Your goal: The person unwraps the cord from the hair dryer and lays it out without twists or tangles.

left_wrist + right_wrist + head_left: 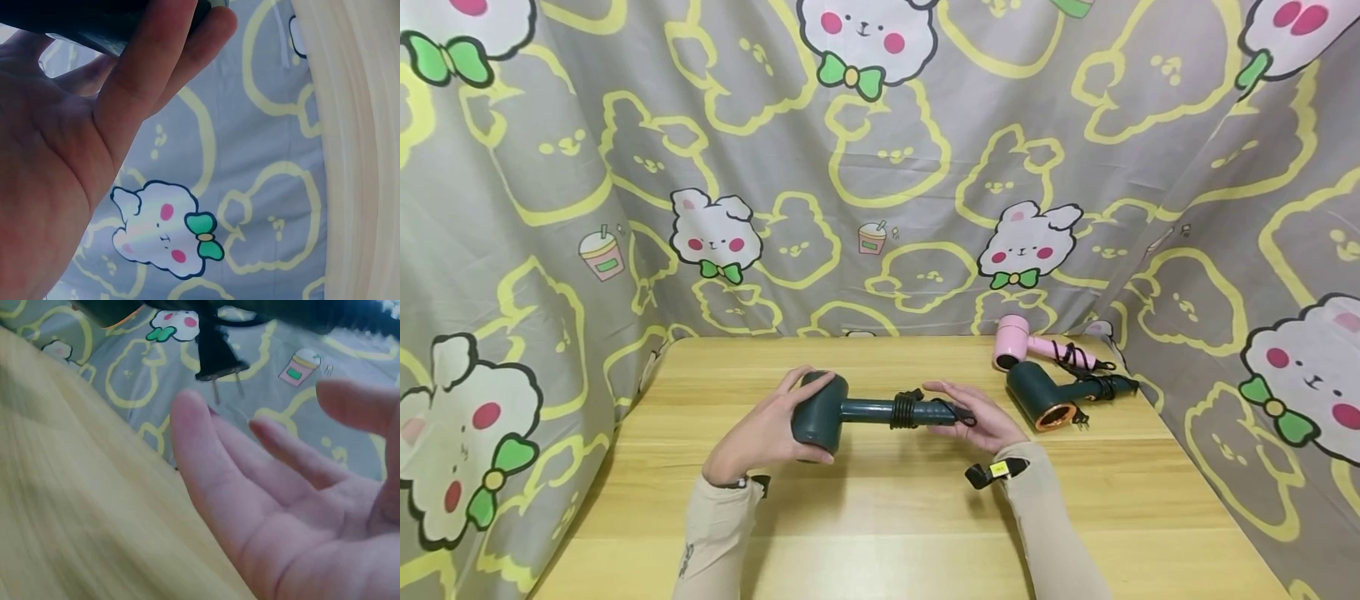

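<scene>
My left hand [760, 433] grips the barrel of a dark green hair dryer [822, 415], thumb at the near side and fingers over the far side. The dryer's handle points right, with its black cord [906, 410] wound round it. At the handle's end is my right hand [983, 423], palm turned up and fingers extended. In the right wrist view, a black two-pin plug [219, 359] hangs just above those fingers [194, 434], which hold nothing. The left wrist view shows the dark underside of the dryer [94, 28] above the left palm.
At the right of the wooden table [880, 533] lies another dark green hair dryer [1033, 392] with a copper-coloured ring, its cord wrapped. Behind it lies a pink hair dryer [1012, 335]. Patterned grey curtains [910, 225] enclose the table at the back and both sides.
</scene>
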